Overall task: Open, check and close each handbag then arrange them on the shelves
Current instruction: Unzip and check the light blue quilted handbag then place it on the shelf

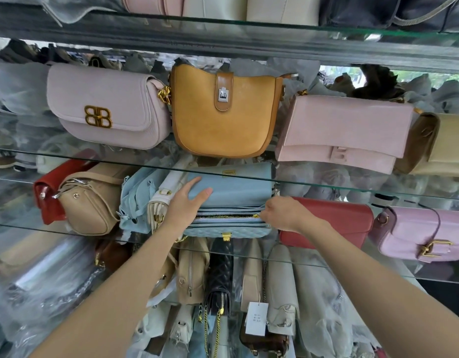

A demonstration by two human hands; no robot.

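On the middle glass shelf we have the light blue handbag lying on its side, between a white bag on the left and a red bag on the right. Our left hand rests on its far face with straight fingers, while our right hand pinches the zipper pull at the bag's near right corner.

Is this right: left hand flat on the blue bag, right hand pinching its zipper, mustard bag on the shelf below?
Not quite. The head view shows the mustard bag on the shelf above, not below. The left hand lies on the blue bag; the right hand pinches its zipper.
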